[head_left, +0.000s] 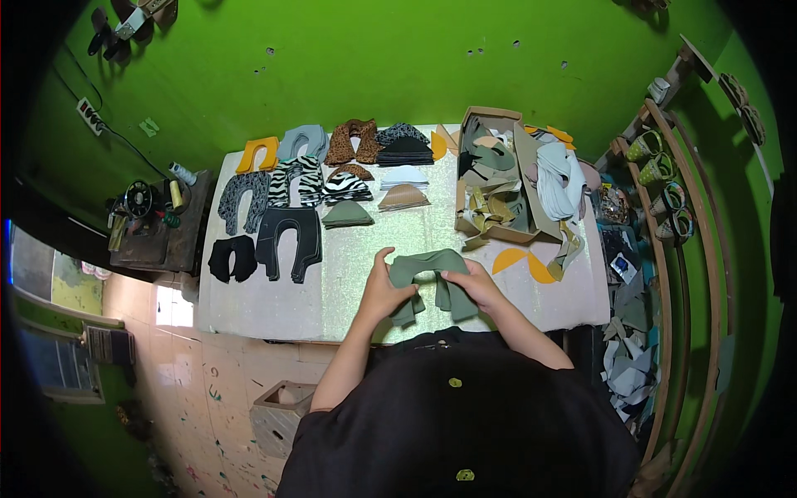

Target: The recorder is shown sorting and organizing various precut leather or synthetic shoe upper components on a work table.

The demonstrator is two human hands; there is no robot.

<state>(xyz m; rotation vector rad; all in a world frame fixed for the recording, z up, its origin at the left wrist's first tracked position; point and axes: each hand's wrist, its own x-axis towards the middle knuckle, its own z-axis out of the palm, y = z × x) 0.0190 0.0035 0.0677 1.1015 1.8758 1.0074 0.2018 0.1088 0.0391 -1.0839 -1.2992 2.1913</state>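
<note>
Near the front edge of the table, both my hands hold a stack of sage-green U-shaped cut pieces [430,263], its two legs hanging toward me. My left hand [386,289] grips the left side, thumb across the front and a finger raised at the back. On the other side my right hand [475,285] is closed round the piece, thumb on its inner curve. Just beyond lies a stack of green half-round pieces [348,215]. Two yellow half-round pieces [509,261] rest to the right of my right hand.
Stacks of U-shaped pieces, such as black ones [289,241] and zebra-striped ones [296,180], cover the table's left side. A cardboard box [491,114] of scraps stands at right, beside a wooden rack [693,207] of footwear. A sewing machine [139,199] is at far left.
</note>
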